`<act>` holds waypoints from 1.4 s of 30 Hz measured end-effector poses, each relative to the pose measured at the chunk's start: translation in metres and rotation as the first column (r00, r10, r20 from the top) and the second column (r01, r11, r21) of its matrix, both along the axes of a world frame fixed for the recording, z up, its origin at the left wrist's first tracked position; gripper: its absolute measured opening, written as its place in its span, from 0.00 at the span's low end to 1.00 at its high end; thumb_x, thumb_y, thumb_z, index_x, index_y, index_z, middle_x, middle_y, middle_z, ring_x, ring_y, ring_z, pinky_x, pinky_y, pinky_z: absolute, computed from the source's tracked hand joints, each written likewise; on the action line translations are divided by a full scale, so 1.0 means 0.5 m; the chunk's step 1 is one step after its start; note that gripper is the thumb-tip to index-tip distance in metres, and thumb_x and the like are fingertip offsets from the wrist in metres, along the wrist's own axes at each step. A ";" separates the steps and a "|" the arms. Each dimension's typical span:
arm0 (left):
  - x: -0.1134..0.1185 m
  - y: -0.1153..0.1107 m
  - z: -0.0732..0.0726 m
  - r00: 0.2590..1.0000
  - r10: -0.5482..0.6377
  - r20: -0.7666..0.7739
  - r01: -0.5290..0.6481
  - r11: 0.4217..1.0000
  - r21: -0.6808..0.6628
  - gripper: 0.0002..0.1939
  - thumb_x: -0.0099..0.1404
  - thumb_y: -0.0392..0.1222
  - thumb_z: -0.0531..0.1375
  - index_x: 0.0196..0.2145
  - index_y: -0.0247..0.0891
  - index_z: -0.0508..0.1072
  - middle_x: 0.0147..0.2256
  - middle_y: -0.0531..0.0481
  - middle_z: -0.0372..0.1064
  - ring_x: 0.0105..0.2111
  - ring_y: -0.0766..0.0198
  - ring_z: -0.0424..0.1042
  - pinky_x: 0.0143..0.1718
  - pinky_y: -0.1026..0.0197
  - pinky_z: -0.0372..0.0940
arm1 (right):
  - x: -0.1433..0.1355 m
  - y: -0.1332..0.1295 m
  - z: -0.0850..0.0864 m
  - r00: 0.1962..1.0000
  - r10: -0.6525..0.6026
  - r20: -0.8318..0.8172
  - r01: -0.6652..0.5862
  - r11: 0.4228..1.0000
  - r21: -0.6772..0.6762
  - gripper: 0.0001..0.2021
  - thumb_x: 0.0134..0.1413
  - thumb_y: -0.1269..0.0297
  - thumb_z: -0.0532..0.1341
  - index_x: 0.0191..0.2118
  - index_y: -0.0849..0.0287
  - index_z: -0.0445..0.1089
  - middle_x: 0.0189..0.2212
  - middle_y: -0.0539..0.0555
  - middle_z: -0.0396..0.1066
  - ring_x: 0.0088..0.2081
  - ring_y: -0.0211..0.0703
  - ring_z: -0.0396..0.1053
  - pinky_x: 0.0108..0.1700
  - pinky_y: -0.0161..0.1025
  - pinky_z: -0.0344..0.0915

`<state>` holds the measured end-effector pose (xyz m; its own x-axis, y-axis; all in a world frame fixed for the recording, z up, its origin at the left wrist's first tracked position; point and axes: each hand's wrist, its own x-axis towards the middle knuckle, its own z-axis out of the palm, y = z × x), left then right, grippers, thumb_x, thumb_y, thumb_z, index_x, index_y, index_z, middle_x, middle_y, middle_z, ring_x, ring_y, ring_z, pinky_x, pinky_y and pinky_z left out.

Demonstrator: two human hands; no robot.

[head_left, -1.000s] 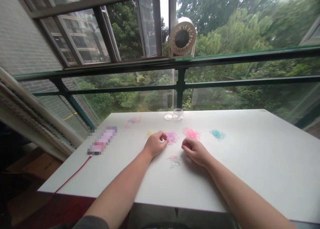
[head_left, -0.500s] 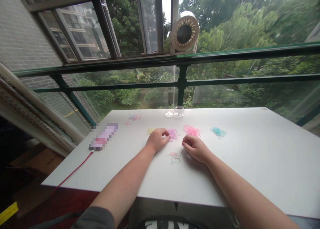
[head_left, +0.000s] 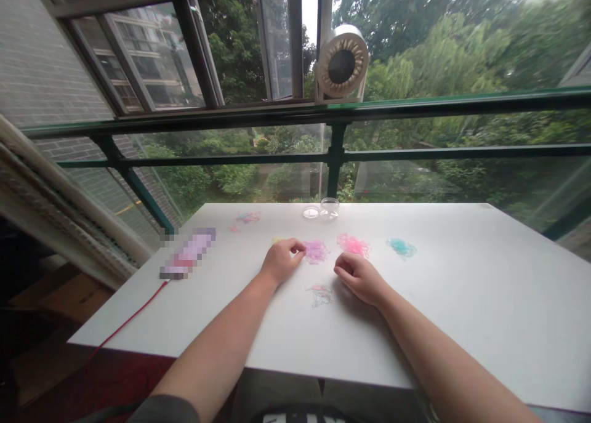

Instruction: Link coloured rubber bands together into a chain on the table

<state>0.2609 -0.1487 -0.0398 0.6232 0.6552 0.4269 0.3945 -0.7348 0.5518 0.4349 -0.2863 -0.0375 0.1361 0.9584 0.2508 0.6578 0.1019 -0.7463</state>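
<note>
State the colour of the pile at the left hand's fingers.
Light purple; the pile shows best in the head view.

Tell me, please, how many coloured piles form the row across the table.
4: yellow pile, partly hidden behind the left hand; purple pile just right of it; pink pile beyond the right hand; teal pile farthest right.

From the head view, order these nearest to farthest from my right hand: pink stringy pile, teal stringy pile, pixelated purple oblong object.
From your right hand:
1. Pink stringy pile, just beyond it.
2. Teal stringy pile, beyond and right.
3. Pixelated purple oblong object, far left.
</note>
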 end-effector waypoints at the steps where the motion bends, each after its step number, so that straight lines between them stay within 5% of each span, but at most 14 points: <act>1: 0.005 -0.002 -0.002 1.000 -0.004 0.002 0.004 1.000 0.011 0.06 0.55 0.39 0.57 0.31 0.39 0.73 0.29 0.52 0.71 0.30 0.67 0.67 0.35 0.64 0.62 | 0.000 0.000 0.001 1.000 0.000 0.002 0.000 1.000 -0.002 0.04 0.47 0.67 0.54 0.25 0.59 0.60 0.18 0.46 0.58 0.21 0.33 0.56 0.24 0.32 0.52; 6: 0.023 -0.008 -0.007 1.000 0.015 0.008 -0.016 0.999 0.042 0.04 0.53 0.38 0.58 0.29 0.38 0.72 0.28 0.52 0.70 0.30 0.66 0.67 0.35 0.63 0.62 | -0.001 -0.002 0.003 1.000 -0.006 0.018 0.006 1.000 -0.008 0.04 0.48 0.67 0.53 0.25 0.59 0.61 0.18 0.46 0.59 0.21 0.34 0.56 0.25 0.32 0.52; 12: 0.006 -0.008 0.007 0.997 0.000 0.074 0.005 0.997 -0.071 0.08 0.56 0.36 0.55 0.33 0.39 0.72 0.30 0.52 0.72 0.30 0.68 0.69 0.34 0.66 0.63 | 0.001 0.000 0.001 1.000 -0.007 0.026 0.007 1.000 0.002 0.04 0.48 0.66 0.53 0.26 0.59 0.62 0.18 0.47 0.60 0.22 0.34 0.57 0.25 0.32 0.53; 16: -0.015 -0.020 0.027 0.986 -0.169 0.015 0.169 0.978 -0.120 0.09 0.55 0.37 0.55 0.33 0.36 0.72 0.30 0.51 0.72 0.28 0.69 0.67 0.31 0.67 0.62 | 0.005 0.000 -0.005 1.000 0.012 0.023 -0.012 1.000 -0.007 0.04 0.47 0.66 0.54 0.26 0.60 0.63 0.17 0.46 0.60 0.21 0.34 0.56 0.24 0.32 0.53; 20: -0.021 -0.039 0.039 0.898 -0.414 -0.150 0.378 0.900 -0.218 0.08 0.51 0.40 0.59 0.29 0.35 0.74 0.23 0.52 0.68 0.23 0.71 0.64 0.25 0.69 0.58 | 0.003 -0.005 -0.003 0.990 0.128 0.057 -0.124 0.989 -0.076 0.05 0.47 0.65 0.57 0.30 0.60 0.68 0.18 0.46 0.61 0.20 0.32 0.56 0.23 0.31 0.53; 23: -0.018 -0.046 0.041 0.848 -0.490 -0.200 0.441 0.864 -0.243 0.08 0.49 0.39 0.61 0.29 0.36 0.75 0.22 0.53 0.67 0.22 0.71 0.62 0.24 0.70 0.56 | -0.003 -0.006 0.001 0.973 0.173 0.155 -0.163 0.984 -0.073 0.06 0.45 0.66 0.59 0.31 0.58 0.71 0.22 0.48 0.64 0.22 0.32 0.59 0.25 0.31 0.55; 30: -0.014 -0.045 0.036 0.845 -0.485 -0.224 0.438 0.869 -0.232 0.07 0.50 0.39 0.59 0.26 0.35 0.76 0.23 0.52 0.69 0.24 0.70 0.64 0.25 0.69 0.56 | -0.007 0.000 0.001 0.952 0.161 0.262 -0.152 0.987 -0.055 0.06 0.45 0.69 0.59 0.28 0.57 0.73 0.24 0.50 0.66 0.25 0.34 0.62 0.28 0.32 0.56; 42: -0.016 -0.046 0.039 0.863 -0.471 -0.183 0.396 0.856 -0.332 0.08 0.50 0.41 0.59 0.26 0.34 0.75 0.21 0.52 0.68 0.22 0.71 0.63 0.23 0.70 0.56 | -0.017 -0.009 0.005 0.974 0.128 0.186 -0.132 0.991 0.010 0.08 0.46 0.72 0.56 0.33 0.59 0.70 0.20 0.48 0.63 0.21 0.32 0.57 0.25 0.30 0.54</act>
<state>0.2529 -0.1717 -0.0202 0.9313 0.3586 0.0631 0.2221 -0.6967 0.6821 0.4265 -0.2909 -0.0350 -0.0397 0.9589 0.2809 0.7638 0.2104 -0.6102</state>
